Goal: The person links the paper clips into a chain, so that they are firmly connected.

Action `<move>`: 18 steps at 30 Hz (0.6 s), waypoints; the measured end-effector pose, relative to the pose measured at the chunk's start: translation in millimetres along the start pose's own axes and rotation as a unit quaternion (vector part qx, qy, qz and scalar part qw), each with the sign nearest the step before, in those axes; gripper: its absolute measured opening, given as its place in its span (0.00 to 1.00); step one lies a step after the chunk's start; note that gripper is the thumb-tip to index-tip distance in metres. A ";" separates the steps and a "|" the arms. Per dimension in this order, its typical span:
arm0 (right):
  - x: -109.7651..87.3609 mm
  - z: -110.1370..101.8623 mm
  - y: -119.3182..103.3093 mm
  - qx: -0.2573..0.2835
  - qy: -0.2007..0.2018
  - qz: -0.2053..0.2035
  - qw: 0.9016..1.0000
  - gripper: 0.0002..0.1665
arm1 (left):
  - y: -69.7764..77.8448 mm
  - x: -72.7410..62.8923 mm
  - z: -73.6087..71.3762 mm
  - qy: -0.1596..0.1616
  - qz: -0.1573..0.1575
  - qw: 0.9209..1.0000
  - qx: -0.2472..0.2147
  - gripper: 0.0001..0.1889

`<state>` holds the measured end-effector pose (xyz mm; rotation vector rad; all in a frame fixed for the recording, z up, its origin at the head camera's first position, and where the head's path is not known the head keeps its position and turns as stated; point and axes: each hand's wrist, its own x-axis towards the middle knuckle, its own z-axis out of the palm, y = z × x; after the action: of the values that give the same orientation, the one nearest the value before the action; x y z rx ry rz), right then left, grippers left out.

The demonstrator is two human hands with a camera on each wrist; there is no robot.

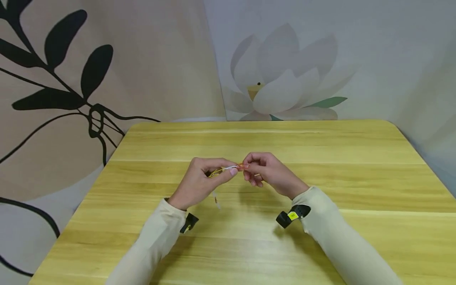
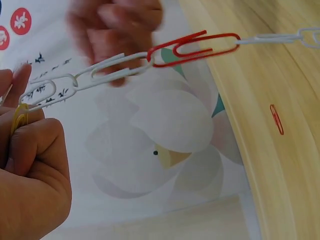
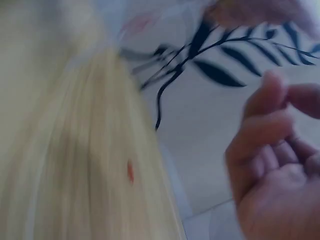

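My left hand point(image 1: 204, 178) holds a chain of linked paper clips, with a yellow paper clip point(image 1: 215, 172) at its fingers. In the left wrist view the left hand point(image 2: 32, 165) grips the yellow paper clip point(image 2: 20, 119). From there white paper clips point(image 2: 50, 92) lead to a red paper clip point(image 2: 195, 49) and further white paper clips point(image 2: 270, 38). Fingertips of my right hand point(image 1: 268, 171) pinch an orange-red paper clip point(image 1: 243, 166) beside the left thumb. A short piece of the chain point(image 1: 215, 198) dangles below the left hand. The right hand point(image 3: 280, 160) looks blurred in its wrist view.
A loose red paper clip point(image 2: 276, 120) lies on the wooden table point(image 1: 356, 237), seen in both wrist views. Behind the table's far edge hangs a cloth point(image 1: 160, 59) with leaf and flower prints. Each wrist wears a black strapped camera point(image 1: 285, 219).
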<state>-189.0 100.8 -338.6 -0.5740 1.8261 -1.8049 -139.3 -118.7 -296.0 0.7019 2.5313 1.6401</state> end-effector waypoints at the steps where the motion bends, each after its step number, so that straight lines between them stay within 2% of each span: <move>1: 3.3 -0.1 3.4 -0.040 0.005 0.008 0.999 0.09 | -0.3 -0.2 -0.6 -0.002 -0.002 1.000 0.001 0.09; 2: 6.7 0.2 6.8 -0.087 0.007 0.014 0.996 0.10 | -0.7 -0.4 -1.1 -0.004 -0.002 1.000 0.001 0.10; 4: 12.7 1.7 12.8 -0.180 0.009 0.020 0.983 0.10 | -1.2 -0.9 -1.5 -0.006 -0.001 1.000 -0.001 0.10; 6: 19.5 2.2 20.3 -0.270 0.012 0.013 0.963 0.09 | -1.0 -1.0 -1.0 -0.007 0.002 1.000 -0.007 0.10; 8: 27.2 3.0 27.6 -0.334 0.017 0.008 0.942 0.07 | -0.3 -1.1 -0.5 -0.008 0.004 1.000 -0.014 0.09; 11: 40.1 3.1 37.4 -0.387 0.029 0.007 0.922 0.08 | 0.7 -0.7 0.7 -0.007 0.012 1.000 -0.017 0.09; 18: 74.0 9.3 40.9 -0.449 0.058 0.013 0.892 0.05 | 0.4 -0.1 0.3 0.005 0.031 1.000 0.001 0.08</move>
<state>-239.1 48.9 -383.6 -0.7506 2.7026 -0.8847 -139.0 -118.4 -295.8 0.7811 2.5443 1.6639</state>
